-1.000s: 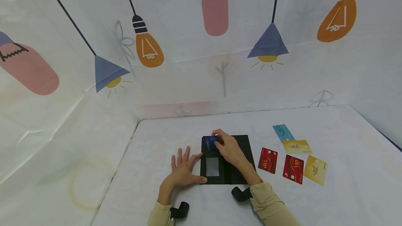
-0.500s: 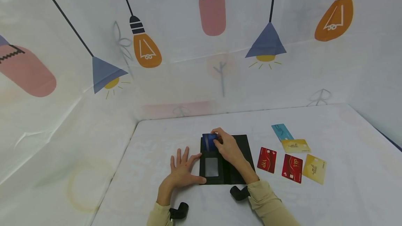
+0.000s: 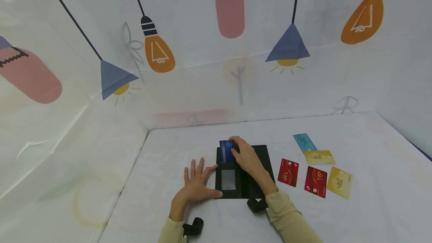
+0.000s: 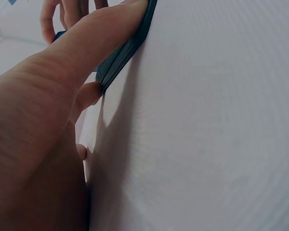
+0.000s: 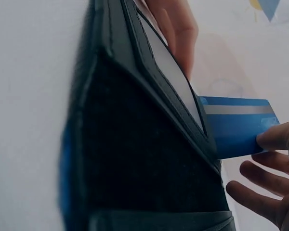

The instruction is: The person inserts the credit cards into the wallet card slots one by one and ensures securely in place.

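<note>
Sleeves of beige cloth (image 3: 293,218) nearest us. Left hand (image 3: 195,188), fingers spread, touches an open black stitched wallet (image 3: 243,188); to its right we count two red rectangular cards (image 3: 288,172) and a yellow card (image 3: 339,183). Right hand (image 3: 248,160) pinches a blue grey-striped card (image 3: 227,151), jutting past the wallet's far edge. Farthest, a second yellow card (image 3: 320,157) overlaps a teal card (image 3: 305,141).

The blue card (image 5: 237,129) between the right fingers (image 5: 267,179) is seen as smooth, faintly glossy plastic. The wallet (image 5: 139,154) at the left fingertips (image 3: 216,194) is faced in matt, leather-like black material with stitched edges.
</note>
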Demonstrator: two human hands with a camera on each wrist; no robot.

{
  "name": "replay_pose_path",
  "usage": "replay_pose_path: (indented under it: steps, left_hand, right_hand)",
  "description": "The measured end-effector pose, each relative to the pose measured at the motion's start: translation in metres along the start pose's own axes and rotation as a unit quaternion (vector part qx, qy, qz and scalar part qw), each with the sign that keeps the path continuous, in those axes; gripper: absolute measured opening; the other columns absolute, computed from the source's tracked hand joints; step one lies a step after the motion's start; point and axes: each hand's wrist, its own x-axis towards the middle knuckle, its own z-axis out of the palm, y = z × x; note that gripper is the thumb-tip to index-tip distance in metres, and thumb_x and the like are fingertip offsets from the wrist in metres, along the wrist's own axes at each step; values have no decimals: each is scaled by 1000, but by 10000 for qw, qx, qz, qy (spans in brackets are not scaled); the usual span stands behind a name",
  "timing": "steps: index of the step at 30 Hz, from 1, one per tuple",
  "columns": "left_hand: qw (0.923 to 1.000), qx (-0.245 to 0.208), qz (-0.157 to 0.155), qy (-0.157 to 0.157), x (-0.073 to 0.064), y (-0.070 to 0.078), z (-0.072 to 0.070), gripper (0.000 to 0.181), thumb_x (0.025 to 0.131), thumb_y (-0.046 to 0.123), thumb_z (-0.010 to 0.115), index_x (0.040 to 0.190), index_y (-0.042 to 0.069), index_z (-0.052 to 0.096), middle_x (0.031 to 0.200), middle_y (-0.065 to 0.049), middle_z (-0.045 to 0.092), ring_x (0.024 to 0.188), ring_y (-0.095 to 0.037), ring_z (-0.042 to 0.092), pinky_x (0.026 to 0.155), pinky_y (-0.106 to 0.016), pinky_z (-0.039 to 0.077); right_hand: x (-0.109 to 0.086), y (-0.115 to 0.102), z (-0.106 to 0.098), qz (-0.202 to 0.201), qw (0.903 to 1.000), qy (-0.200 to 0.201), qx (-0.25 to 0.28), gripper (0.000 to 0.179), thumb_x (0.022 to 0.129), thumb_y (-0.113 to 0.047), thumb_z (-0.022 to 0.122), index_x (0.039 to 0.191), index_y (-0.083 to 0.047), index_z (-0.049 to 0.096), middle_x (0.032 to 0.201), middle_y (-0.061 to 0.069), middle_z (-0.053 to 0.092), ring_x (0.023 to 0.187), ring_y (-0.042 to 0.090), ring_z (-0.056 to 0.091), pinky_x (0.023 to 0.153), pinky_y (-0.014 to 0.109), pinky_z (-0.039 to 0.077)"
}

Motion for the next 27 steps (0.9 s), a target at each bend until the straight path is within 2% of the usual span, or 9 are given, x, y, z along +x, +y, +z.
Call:
replay_pose_path:
  steps: [5,11,17,27]
  left_hand:
    - [10000,-23,-10,-36,0,1,0,91,72,58,79,149,30,41,165,-19,0,148,-45,-17,112,-66,-15]
    - [10000,-27,8,-14,0,2,-1,91,72,57,80,149,29,41,165,-20,1,148,-46,-16,112,-67,-15]
    - [10000,-38,-7,5,-1,2,-1,91,72,57,80,149,28,42,165,-20,2,148,-46,-15,112,-67,-14]
    - [10000,-21,-7,24,-1,2,-1,90,72,57,80,149,29,41,165,-20,2,148,-45,-15,112,-67,-14]
  right_hand:
    - [2,2,-1,30,9999,-134,-106,38,97,-9,62,133,-14,52,133,16,60,118,33,60,99,54,48]
    - [3,4,-1,3,9987,-420,-285,50,94,-10,66,140,-12,46,142,17,52,126,36,54,105,56,43]
    - [1,6,-2,29,9976,-611,-338,59,93,-12,68,145,-13,41,143,17,50,125,36,54,103,57,44]
    - [2,9,-3,191,9960,-812,-325,61,94,-14,68,147,-14,40,145,19,49,126,38,53,103,59,43]
